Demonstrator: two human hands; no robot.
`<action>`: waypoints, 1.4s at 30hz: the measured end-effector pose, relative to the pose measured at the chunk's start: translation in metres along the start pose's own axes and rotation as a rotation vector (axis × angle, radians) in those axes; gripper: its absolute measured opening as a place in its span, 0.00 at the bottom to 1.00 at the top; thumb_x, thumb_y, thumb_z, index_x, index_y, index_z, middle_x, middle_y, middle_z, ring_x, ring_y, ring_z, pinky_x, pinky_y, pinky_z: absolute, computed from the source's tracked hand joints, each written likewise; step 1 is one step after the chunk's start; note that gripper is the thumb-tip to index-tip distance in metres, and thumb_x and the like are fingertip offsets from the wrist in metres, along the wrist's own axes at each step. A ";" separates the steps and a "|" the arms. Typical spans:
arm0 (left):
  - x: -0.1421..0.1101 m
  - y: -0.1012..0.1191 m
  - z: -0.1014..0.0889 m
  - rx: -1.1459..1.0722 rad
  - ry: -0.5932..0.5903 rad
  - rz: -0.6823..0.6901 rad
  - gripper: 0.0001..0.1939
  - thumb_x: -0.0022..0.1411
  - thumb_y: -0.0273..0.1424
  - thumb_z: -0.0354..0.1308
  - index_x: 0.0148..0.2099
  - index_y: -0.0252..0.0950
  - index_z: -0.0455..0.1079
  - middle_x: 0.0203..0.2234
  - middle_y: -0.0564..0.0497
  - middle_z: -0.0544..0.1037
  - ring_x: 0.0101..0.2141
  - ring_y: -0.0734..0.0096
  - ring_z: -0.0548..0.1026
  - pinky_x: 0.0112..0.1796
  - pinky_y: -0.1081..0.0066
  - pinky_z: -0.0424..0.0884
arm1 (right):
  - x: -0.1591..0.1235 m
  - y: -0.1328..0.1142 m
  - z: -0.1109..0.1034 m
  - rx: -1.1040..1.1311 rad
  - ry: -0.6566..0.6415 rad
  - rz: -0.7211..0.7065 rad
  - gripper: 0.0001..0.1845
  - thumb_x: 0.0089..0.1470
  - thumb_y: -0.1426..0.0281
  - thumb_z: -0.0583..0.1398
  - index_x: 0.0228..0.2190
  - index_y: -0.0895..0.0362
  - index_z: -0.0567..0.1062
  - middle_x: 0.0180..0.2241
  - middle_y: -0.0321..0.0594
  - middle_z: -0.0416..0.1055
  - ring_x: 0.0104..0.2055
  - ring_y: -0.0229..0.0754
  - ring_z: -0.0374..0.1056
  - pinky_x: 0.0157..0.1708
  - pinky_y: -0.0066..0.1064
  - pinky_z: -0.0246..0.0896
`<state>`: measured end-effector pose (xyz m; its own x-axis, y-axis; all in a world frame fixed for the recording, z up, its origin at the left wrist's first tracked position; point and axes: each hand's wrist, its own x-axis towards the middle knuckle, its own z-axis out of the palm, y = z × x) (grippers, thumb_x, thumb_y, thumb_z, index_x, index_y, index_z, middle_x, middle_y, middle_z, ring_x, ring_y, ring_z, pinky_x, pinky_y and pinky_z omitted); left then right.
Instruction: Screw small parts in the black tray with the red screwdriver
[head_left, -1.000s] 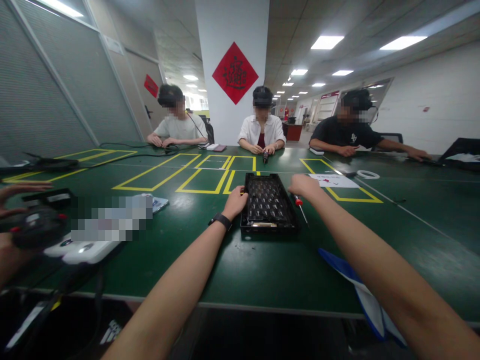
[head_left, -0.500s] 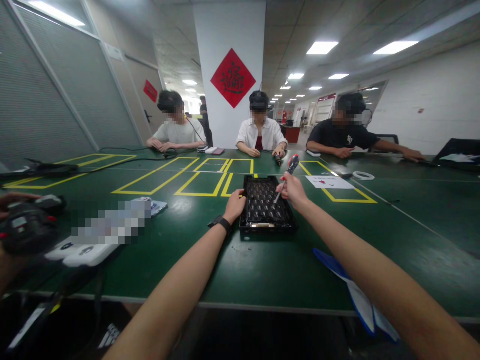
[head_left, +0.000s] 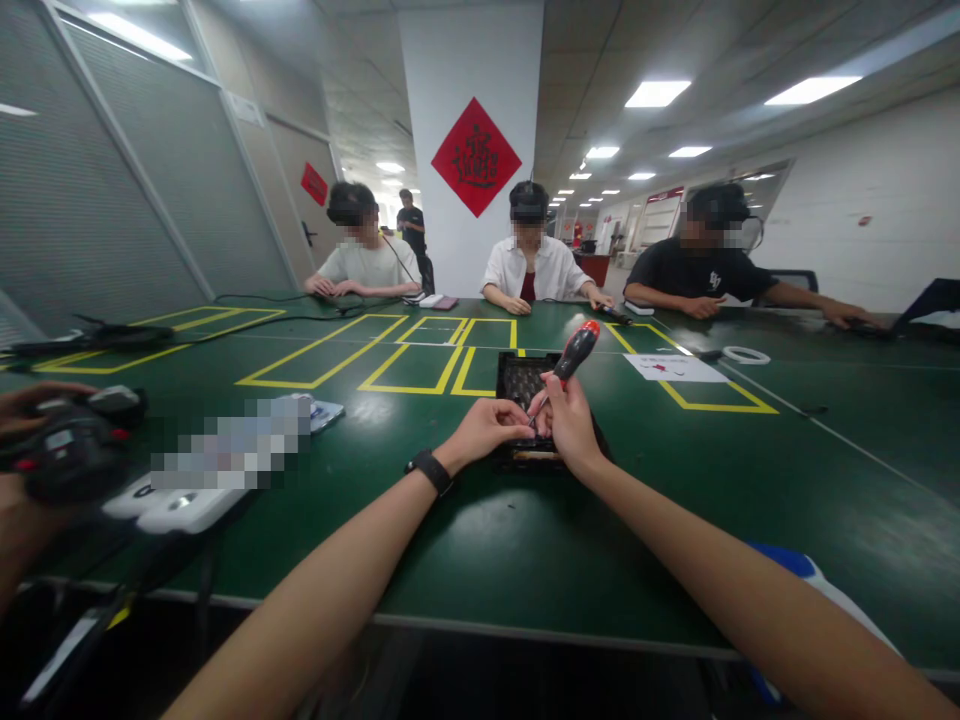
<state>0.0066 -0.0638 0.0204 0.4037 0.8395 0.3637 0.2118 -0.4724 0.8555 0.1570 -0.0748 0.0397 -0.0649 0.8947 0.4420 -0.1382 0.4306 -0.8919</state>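
Observation:
A black tray-like part (head_left: 517, 378) lies on the green table (head_left: 480, 530) in front of me. My right hand (head_left: 568, 425) is closed round a screwdriver (head_left: 574, 352) with a black and red handle, held tilted over the near end of the black part. My left hand (head_left: 484, 430), with a dark watch on the wrist, reaches in beside it, fingertips pinched at the screwdriver's shaft near its tip. Both hands hide the near edge of the part.
Three people sit across the table. Another person's hands (head_left: 30, 470) hold a black device at the far left, by a white object (head_left: 169, 500). A white sheet (head_left: 671, 367) and a tape ring (head_left: 746, 354) lie at the right. A blue and white object (head_left: 817, 590) sits near my right forearm.
My right hand picked the screwdriver up off the table beside the black part and brought it over the near end. My left hand left the part's left edge and moved to the shaft.

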 end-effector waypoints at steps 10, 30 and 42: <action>-0.001 0.000 0.005 0.043 0.061 0.042 0.15 0.51 0.40 0.59 0.35 0.31 0.71 0.23 0.52 0.74 0.22 0.79 0.66 0.25 0.77 0.61 | 0.002 0.004 -0.007 0.083 -0.099 0.025 0.20 0.54 0.53 0.49 0.43 0.53 0.59 0.24 0.32 0.67 0.16 0.29 0.59 0.17 0.22 0.55; -0.002 0.002 0.005 0.406 0.077 0.211 0.13 0.58 0.38 0.53 0.29 0.32 0.65 0.20 0.55 0.65 0.23 0.79 0.60 0.26 0.77 0.56 | 0.000 0.006 -0.003 0.155 -0.104 -0.084 0.15 0.55 0.58 0.51 0.40 0.54 0.61 0.22 0.30 0.67 0.14 0.28 0.58 0.15 0.21 0.52; -0.005 0.005 0.007 0.333 0.079 0.179 0.14 0.55 0.40 0.56 0.33 0.31 0.68 0.22 0.54 0.69 0.22 0.79 0.62 0.25 0.77 0.58 | 0.002 0.005 -0.006 0.163 -0.101 -0.069 0.16 0.55 0.57 0.51 0.41 0.54 0.60 0.23 0.31 0.69 0.15 0.29 0.59 0.16 0.22 0.54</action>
<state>0.0115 -0.0717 0.0201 0.3938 0.7476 0.5348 0.4267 -0.6640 0.6140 0.1620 -0.0699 0.0358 -0.1474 0.8438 0.5161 -0.3037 0.4580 -0.8355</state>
